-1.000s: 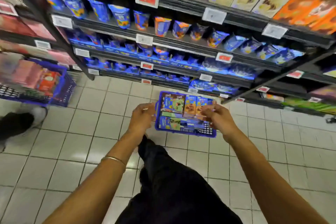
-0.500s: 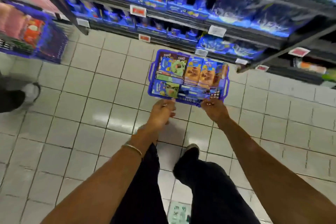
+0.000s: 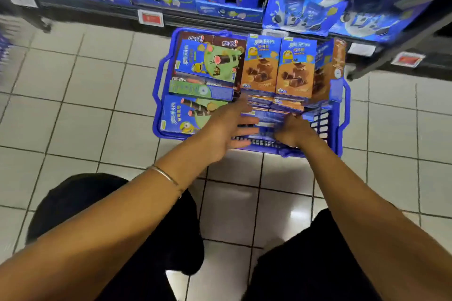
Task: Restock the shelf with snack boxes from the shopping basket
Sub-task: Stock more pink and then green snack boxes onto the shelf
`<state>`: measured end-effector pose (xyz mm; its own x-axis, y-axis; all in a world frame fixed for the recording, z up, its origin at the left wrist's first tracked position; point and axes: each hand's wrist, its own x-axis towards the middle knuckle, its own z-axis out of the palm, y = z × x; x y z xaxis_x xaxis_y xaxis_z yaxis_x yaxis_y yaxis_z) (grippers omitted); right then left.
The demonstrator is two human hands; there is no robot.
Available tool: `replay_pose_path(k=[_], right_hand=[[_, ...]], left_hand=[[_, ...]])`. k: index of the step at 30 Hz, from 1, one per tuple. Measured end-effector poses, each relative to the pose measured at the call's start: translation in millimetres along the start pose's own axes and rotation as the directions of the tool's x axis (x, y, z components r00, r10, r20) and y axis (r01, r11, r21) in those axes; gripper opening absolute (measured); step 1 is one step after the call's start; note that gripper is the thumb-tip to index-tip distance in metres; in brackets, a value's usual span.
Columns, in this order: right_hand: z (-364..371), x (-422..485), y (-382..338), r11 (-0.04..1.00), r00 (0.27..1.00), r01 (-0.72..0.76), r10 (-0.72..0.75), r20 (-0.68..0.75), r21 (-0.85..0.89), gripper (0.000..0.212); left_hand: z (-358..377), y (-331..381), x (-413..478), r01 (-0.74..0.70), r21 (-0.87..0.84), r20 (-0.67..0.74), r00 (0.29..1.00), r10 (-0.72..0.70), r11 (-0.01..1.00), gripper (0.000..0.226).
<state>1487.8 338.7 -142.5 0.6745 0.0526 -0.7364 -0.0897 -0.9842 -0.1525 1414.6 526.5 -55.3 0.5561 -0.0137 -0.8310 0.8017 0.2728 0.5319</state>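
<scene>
Blue packets crowd the shelf (image 3: 220,11) across the top, and just below it my blue plastic basket (image 3: 159,76) sits on the white tiled floor (image 3: 73,95). Snack boxes fill it: green-and-blue ones (image 3: 208,61) lie flat at left, orange-brown ones (image 3: 263,68) stand at right. My left hand (image 3: 225,129) hovers over them, fingers spread apart. My right hand (image 3: 294,131) reaches in, too blurred to tell its grip.

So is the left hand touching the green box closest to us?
Cannot tell. In the head view the left hand overlaps a corner of the near green box, but it is motion-blurred and seen from above, so any gap is hidden.
</scene>
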Motion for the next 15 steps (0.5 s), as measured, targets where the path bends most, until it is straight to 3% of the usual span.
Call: replay_pose_path(k=[2,7,10,15], right_hand=[[12,23,12,0.977,0.996,-0.085,0.076,-0.053,-0.193,0.088],[25,52,24,0.936,0.98,-0.077,0.007,-0.201,-0.343,0.07],[27,44,30,0.948,0.963,-0.051,-0.037,-0.267,-0.315,0.066],[16,23,48,0.988,0.966,0.098,-0.123,-0.228,-0.118,0.044]], left_hand=[[-1,-5,25,-0.032,-0.013,0.021,0.999,0.033,0.999,0.051],[18,-1,51,-0.177,0.075,0.003,0.984,0.177,0.981,0.042],[33,-2,42,-0.155,0.051,0.005,0.988,0.155,0.987,0.041],[22,-13,27,-0.147,-0.028,-0.019,0.989,0.147,0.989,0.045]])
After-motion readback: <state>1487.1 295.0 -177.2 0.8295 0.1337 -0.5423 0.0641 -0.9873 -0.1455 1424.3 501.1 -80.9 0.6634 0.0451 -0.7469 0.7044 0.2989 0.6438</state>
